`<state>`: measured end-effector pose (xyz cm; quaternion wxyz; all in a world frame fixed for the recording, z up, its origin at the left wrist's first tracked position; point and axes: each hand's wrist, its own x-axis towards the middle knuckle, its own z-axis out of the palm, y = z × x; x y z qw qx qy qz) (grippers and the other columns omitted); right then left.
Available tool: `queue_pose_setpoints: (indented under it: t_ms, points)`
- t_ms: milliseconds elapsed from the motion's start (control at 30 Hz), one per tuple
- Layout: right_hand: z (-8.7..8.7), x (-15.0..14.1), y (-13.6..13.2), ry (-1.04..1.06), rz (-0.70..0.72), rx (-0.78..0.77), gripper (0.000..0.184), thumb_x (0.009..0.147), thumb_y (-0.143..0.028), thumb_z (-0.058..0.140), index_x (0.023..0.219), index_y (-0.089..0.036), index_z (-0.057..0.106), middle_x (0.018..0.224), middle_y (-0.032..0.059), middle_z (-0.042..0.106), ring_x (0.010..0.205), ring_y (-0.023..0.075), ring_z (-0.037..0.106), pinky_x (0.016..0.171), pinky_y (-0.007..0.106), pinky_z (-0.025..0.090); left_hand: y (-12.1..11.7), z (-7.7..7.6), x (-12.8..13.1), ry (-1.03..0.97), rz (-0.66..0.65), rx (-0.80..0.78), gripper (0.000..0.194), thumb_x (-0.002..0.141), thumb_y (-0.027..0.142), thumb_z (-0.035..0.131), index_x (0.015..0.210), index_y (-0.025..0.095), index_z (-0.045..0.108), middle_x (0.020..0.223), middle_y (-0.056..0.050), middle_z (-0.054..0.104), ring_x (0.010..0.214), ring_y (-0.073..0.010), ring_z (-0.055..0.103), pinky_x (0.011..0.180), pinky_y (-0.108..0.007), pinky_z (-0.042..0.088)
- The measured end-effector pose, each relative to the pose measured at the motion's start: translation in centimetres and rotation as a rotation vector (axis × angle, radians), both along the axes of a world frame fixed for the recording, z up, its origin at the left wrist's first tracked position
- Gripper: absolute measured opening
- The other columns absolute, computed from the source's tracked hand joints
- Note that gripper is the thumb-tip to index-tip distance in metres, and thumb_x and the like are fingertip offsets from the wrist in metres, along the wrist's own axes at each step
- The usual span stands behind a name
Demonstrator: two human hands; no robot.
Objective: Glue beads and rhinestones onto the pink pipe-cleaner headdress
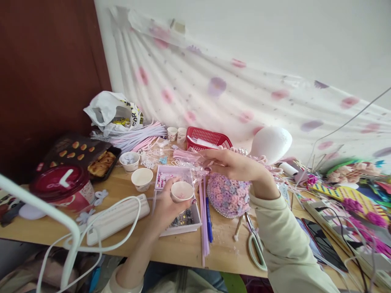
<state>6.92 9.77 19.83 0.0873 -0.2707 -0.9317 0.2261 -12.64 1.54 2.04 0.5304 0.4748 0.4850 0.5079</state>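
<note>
My left hand (166, 207) is wrapped round a small paper cup (182, 191), whose inside shows something pale pink. The cup is held over a white divided box (180, 231) with shiny gems and beads in its compartments. Out in front, my right hand (227, 162) pinches a crinkled clear plastic bag (200, 173); its contents are hard to make out. Pink strips (186, 154) lie just behind that bag. Below my right wrist rests a dome (227, 195) covered in pink, lilac and blue fuzzy flowers, edged with pearl beads.
To the left stand paper cups (142, 179), a white power strip (117, 219), a lidded red tub (65, 189) and a white lamp arm (45, 203). A red basket (209, 138) is behind. Scissors (255, 244), a blue pen (209, 219) and a phone (324, 244) lie nearer.
</note>
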Motion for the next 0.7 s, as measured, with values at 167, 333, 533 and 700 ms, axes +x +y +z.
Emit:
queue_pose_setpoints:
  t_ms: [167,333,533,700]
  points:
    - [0.05,0.18,0.42,0.002,-0.122,-0.186,0.032,0.091,-0.025,0.06,0.119,-0.016,0.072,0.107,0.0078,0.079,0.099,0.022,0.075,0.087,0.031,0.058,-0.09,0.17,0.0,-0.008,-0.01,0.007,0.071,0.062,0.032,0.082,0.128,0.022,0.058,0.119,-0.006,0.071,0.102,-0.0238,0.071,0.092,-0.036,0.055]
    - [0.17,0.33,0.73,0.025,-0.153,-0.295,0.026,0.088,-0.021,0.062,0.11,-0.021,0.075,0.112,0.0044,0.079,0.103,0.0208,0.076,0.081,0.027,0.06,-0.47,0.32,-0.13,0.013,-0.038,0.006,0.074,0.064,0.032,0.08,0.133,0.022,0.054,0.117,-0.006,0.071,0.101,-0.0235,0.071,0.093,-0.036,0.056]
    - [0.74,-0.2,0.35,-0.073,-0.108,-0.098,0.031,0.085,-0.01,0.064,0.113,-0.018,0.074,0.109,0.0047,0.08,0.102,0.0195,0.076,0.09,0.028,0.057,-0.51,0.61,-0.01,0.065,-0.044,0.04,0.07,0.066,0.031,0.08,0.131,0.023,0.056,0.11,-0.003,0.073,0.096,-0.0224,0.071,0.088,-0.034,0.057]
    - [0.3,0.03,0.11,-0.05,-0.239,-0.225,0.032,0.08,-0.005,0.064,0.107,-0.02,0.074,0.097,0.0021,0.081,0.095,0.0205,0.078,0.077,0.026,0.06,-0.59,0.54,0.11,0.021,-0.036,0.015,0.074,0.064,0.032,0.083,0.132,0.022,0.055,0.114,-0.005,0.072,0.1,-0.0242,0.071,0.09,-0.036,0.057]
